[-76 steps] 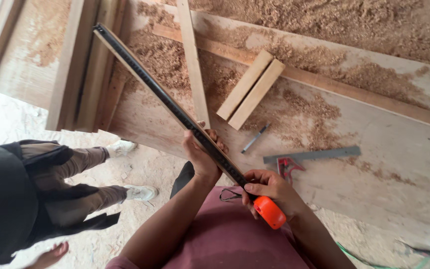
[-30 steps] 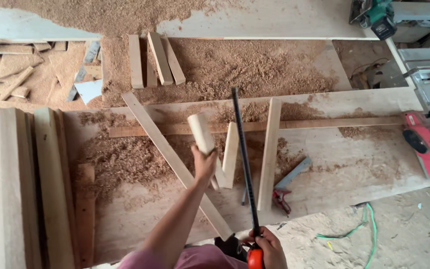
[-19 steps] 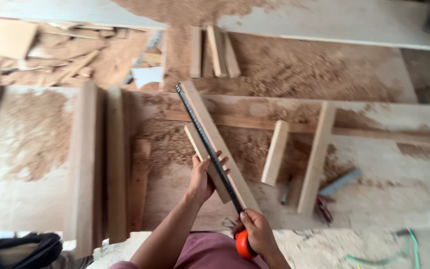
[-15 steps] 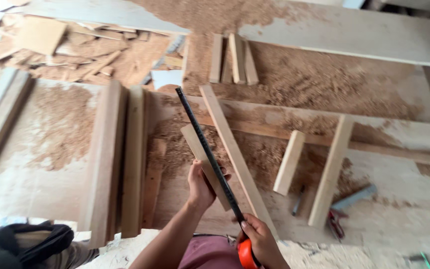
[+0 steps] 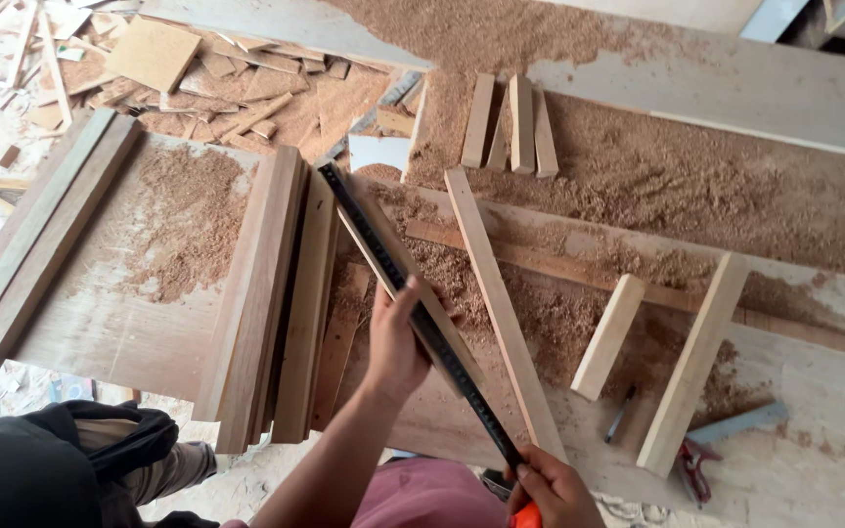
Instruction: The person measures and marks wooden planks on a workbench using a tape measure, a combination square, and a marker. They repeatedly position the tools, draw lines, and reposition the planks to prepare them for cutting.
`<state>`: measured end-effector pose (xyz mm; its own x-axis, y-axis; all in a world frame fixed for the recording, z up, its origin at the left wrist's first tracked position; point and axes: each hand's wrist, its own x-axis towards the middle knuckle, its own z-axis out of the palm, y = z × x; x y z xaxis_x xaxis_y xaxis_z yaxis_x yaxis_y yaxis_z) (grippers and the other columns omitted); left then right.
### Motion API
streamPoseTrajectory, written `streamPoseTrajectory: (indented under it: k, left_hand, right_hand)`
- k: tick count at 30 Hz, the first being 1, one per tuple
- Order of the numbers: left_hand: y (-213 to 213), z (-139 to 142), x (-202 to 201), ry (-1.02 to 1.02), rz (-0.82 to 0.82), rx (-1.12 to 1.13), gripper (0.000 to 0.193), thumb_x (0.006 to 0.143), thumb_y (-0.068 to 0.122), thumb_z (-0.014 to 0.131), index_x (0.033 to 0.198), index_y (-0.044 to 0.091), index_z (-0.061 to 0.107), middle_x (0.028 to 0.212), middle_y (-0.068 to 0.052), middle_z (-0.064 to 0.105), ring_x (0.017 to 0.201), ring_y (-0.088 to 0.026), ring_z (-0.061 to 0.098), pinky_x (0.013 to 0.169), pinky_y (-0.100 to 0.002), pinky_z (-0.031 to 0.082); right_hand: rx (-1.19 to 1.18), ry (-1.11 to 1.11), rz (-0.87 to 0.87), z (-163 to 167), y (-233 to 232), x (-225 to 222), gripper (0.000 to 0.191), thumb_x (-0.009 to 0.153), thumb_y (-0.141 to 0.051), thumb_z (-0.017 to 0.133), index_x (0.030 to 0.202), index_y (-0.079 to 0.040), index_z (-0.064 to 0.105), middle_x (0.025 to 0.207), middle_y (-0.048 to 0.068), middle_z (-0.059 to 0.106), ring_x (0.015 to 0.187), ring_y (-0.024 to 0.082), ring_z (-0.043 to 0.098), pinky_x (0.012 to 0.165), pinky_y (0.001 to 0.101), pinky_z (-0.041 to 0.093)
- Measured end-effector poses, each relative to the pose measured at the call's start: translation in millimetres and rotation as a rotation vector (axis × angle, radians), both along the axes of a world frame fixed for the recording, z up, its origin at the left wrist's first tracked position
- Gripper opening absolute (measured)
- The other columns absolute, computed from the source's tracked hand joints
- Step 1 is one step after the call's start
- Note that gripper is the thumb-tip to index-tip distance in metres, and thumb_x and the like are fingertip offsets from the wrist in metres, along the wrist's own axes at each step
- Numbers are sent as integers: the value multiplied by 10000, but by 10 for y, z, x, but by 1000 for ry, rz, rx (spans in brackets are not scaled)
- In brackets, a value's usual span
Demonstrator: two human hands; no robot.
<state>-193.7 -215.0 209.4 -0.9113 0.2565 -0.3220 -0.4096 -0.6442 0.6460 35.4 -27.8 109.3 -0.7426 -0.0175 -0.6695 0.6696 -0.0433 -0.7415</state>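
**Two hands on one black ruler**

Head view: the left hand (image 5: 395,342) presses a long black ruler (image 5: 413,308) onto a narrow wood strip (image 5: 383,249), fingers closed over both. The right hand (image 5: 555,487) grips the ruler's near end, fingers wrapped shut. Both lie on the sawdust-strewn tabletop (image 5: 794,489), just beside a longer batten (image 5: 501,313). Best kept flush along the strip's edge, I judge, pressed flat.

The orange handle (image 5: 526,516) beneath the right hand (image 5: 552,486) is cut off by the bottom edge. Beside it, a dark-clothed person's legs (image 5: 70,469) are cropped, and the red-handled square (image 5: 714,448) lies partly under a pale wooden slat (image 5: 693,362).
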Motion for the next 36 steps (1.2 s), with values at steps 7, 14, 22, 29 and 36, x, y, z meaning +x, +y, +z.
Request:
streamPoseTrajectory:
  k: [7,14,22,29,36]
  left_hand:
    - [-54,-26,16,85,40,139,179,1023,174,545,1146,90,445,958,-117,596,863,-229,658,816,-525,628]
    - [-19,-84,80,114,-2,159,219,1014,160,593,1158,84,447,976,-105,619,880,-225,682,808,-504,657]
    - [41,-59,136,112,-59,72,349,971,110,697,1199,104,432,940,-84,655,870,-214,683,744,-424,629]
    - [124,-128,381,17,-114,99,337,957,100,703,1157,115,433,954,-63,632,887,-197,670,761,-414,615]
    - [239,-77,702,-69,-173,147,305,962,104,692,1147,91,450,993,-70,625,900,-189,653,750,-416,596]
  right_hand:
    - [-46,-35,-84,31,102,370,184,943,-81,471,891,-2,630,655,146,743,621,215,721,643,326,571]
    - [-19,44,-51,107,80,473,191,931,-71,467,866,-5,634,660,126,731,629,205,719,650,323,572]
    - [-121,-48,4,612,46,463,234,1027,-150,565,960,52,663,711,150,729,652,187,648,677,303,495]
    - [-319,11,-129,809,-128,342,428,926,-169,541,1324,-20,591,799,140,759,693,171,703,674,283,548]
    - [-446,-24,-209,991,-209,262,319,991,-230,547,1204,2,596,645,142,698,499,191,645,459,304,525]
